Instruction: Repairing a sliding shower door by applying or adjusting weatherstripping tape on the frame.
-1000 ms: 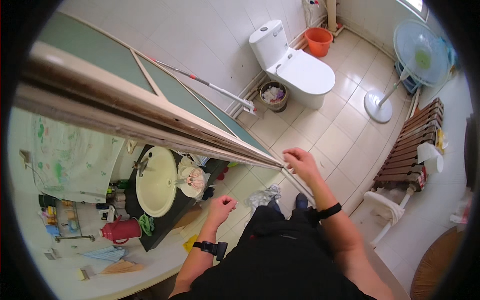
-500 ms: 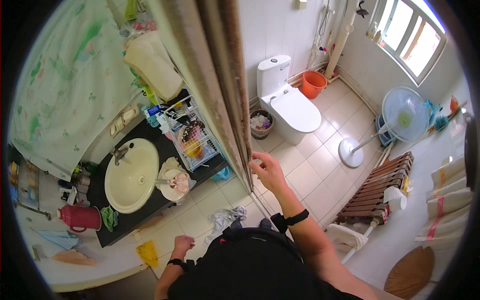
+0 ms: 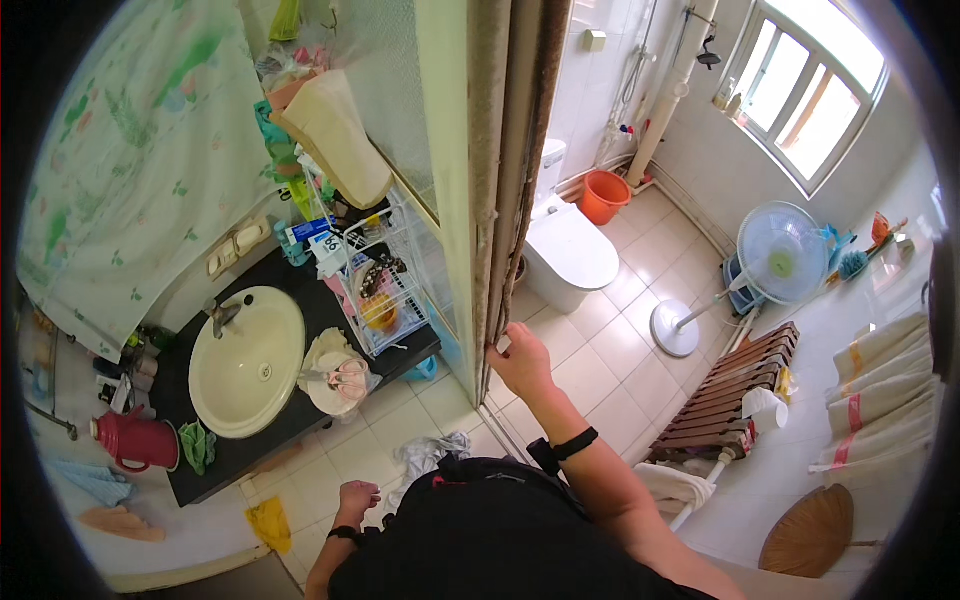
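Observation:
My right hand (image 3: 522, 362) is raised at the edge of a brown-edged door (image 3: 528, 150), its fingers curled against the edge. A pale-framed glass panel (image 3: 385, 85) stands left of it. My left hand (image 3: 357, 500) hangs low beside my body with loosely curled fingers and nothing visible in them. It is above the tiled floor, near a grey-white cloth (image 3: 432, 458) and a yellow cloth (image 3: 268, 524). Beyond the door are a white toilet (image 3: 572, 250) with its lid down and a standing fan (image 3: 782, 255). The door hides part of the toilet.
At left, a cream sink (image 3: 225, 365) sits in a black counter (image 3: 190, 487) with a wire rack (image 3: 400, 335), scissors (image 3: 348, 378) and a red kettle-like pot (image 3: 135, 440). An orange bucket (image 3: 605, 197) stands by the pipes. A brown radiator (image 3: 735, 400) lines the right wall.
The view has shifted. The door edge now covers more of the toilet and nearly all of the waste bin, and more of the glass panel shows. My right hand stays at the edge.

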### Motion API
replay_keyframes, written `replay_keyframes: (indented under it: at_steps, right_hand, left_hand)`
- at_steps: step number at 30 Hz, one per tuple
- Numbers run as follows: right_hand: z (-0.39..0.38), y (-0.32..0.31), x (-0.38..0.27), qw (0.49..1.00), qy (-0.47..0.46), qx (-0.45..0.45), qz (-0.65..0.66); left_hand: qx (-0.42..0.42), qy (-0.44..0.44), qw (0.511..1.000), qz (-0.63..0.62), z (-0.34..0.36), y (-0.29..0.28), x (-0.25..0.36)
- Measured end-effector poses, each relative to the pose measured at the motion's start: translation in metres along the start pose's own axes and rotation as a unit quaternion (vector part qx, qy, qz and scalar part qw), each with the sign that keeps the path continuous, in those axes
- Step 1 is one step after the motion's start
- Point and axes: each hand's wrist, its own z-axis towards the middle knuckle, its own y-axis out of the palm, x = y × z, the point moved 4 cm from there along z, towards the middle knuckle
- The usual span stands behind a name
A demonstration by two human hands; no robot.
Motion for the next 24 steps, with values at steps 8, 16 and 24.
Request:
replay_keyframes:
  at_steps: [8,16,24]
  right_hand:
    - [-0.009,-0.008,-0.001,0.999,-0.027,0.007,-0.026]
    - [-0.02,-0.012,0.009,0.999,-0.04,0.011,-0.001]
    - [-0.028,-0.025,0.009,0.999,-0.028,-0.008,0.027]
  left_hand:
    - [-0.008,0.01,0.999,0.041,0.018,0.01,0.026]
    - [-0.026,-0.004,0.999,0.046,0.0,0.005,0.009]
    - [-0.027,-0.009,0.998,0.047,0.003,-0.004,-0.008]
